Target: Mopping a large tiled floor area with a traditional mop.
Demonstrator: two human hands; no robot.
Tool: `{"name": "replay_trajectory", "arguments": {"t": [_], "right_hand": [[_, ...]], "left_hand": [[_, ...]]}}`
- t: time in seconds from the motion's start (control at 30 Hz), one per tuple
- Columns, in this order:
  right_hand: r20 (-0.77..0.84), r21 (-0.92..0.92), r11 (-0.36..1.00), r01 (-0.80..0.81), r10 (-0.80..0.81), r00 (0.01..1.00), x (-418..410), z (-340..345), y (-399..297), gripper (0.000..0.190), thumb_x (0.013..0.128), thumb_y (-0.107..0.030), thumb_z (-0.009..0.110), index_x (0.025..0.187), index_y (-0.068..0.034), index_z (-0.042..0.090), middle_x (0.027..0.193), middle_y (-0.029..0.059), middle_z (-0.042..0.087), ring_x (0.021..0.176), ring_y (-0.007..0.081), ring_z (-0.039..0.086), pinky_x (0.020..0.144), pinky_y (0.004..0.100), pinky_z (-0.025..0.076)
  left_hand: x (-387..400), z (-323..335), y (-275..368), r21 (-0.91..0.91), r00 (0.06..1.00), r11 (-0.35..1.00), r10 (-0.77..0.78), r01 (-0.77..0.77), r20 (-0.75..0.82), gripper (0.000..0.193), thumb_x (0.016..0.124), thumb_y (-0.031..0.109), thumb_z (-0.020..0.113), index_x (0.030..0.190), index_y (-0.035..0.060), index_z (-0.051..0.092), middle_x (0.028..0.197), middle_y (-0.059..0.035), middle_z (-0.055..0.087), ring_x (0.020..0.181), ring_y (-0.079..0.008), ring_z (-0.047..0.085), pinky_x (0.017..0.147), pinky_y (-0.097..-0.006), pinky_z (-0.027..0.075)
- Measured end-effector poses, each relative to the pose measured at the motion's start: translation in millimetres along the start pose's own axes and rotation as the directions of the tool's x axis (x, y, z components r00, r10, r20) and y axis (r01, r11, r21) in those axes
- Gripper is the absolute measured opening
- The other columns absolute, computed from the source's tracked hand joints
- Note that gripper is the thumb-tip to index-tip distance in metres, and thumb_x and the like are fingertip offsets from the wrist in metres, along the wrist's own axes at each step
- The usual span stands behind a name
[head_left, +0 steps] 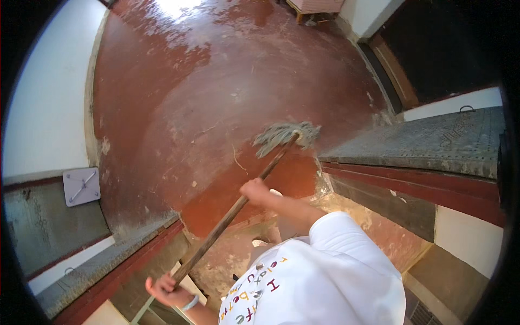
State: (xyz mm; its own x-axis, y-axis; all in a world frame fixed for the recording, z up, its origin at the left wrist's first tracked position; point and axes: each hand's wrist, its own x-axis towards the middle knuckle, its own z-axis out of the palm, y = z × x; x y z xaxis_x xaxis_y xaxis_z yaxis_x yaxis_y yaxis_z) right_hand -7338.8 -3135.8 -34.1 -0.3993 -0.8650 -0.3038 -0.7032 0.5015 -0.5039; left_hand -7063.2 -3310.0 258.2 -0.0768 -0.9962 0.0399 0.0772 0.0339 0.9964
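A string mop with a wooden handle (221,223) slants from the lower left up to the right. Its grey strands (280,136) lie spread on the red floor (215,101), just beyond the doorway. My right hand (255,191) is closed around the middle of the handle. Near the handle's lower end, my left hand (165,287) holds it, a pale band on the wrist. Part of the floor by the threshold is a brighter orange-red, and a wet sheen shows at the far end.
Open door leaves of grey metal stand at the right (426,142) and lower left (118,252). A small whitish square stool (81,187) is by the left wall. A pink piece of furniture (315,5) with wooden legs is at the far end. A dark doorway opens at upper right.
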Motion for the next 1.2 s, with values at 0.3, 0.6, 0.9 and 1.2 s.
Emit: {"name": "replay_trajectory", "arguments": {"t": [0.3,0.6,0.9,1.2], "right_hand": [[-0.111,-0.138,0.815,-0.563,0.552,0.826,-94.0,-66.0,229.5,0.020,0.070,-0.018,0.070,0.087,-0.009,0.064,0.097,0.0131,0.065,0.100,0.0333,0.060,0.085,0.0456,0.049],[-0.208,-0.098,0.816,-0.569,0.543,0.814,-43.8,-28.7,102.5,0.015,0.073,-0.017,0.064,0.086,-0.009,0.063,0.095,0.0113,0.062,0.103,0.0310,0.057,0.083,0.0438,0.048],[-0.021,0.267,0.959,-0.091,0.100,0.995,45.8,27.4,-180.4,0.056,0.062,-0.021,0.078,0.115,-0.018,0.061,0.111,0.0096,0.057,0.112,0.0289,0.050,0.101,0.0486,0.030],[0.020,0.572,0.740,0.354,-0.444,0.896,87.0,95.9,-400.7,0.048,0.065,-0.022,0.075,0.110,-0.016,0.059,0.103,0.0112,0.055,0.109,0.0329,0.049,0.102,0.0555,0.024]], "left_hand": [[-93.2,200.7,-120.5,0.046,0.643,0.883,-0.375,0.468,0.668,0.031,0.090,0.005,0.044,0.120,-0.0012,0.052,0.060,0.0001,0.042,0.061,-0.0144,0.047,0.087,-0.0424,0.048],[-6.4,131.6,-76.4,0.011,0.712,0.899,-0.354,0.438,0.606,0.031,0.089,0.005,0.045,0.118,-0.0011,0.056,0.050,0.0021,0.036,0.052,-0.0116,0.042,0.077,-0.0374,0.048],[94.1,-79.5,71.3,-0.068,0.960,0.997,-0.007,0.027,0.282,0.029,0.098,0.018,0.042,0.118,0.0023,0.057,0.051,0.0041,0.027,0.048,-0.0080,0.025,0.061,-0.0278,0.034],[40.4,-155.4,185.6,0.212,0.864,0.863,0.489,-0.459,-0.119,0.043,0.100,0.035,0.041,0.082,0.0015,0.061,0.048,-0.0008,0.031,0.041,-0.0131,0.029,0.047,-0.0300,0.027]]}}
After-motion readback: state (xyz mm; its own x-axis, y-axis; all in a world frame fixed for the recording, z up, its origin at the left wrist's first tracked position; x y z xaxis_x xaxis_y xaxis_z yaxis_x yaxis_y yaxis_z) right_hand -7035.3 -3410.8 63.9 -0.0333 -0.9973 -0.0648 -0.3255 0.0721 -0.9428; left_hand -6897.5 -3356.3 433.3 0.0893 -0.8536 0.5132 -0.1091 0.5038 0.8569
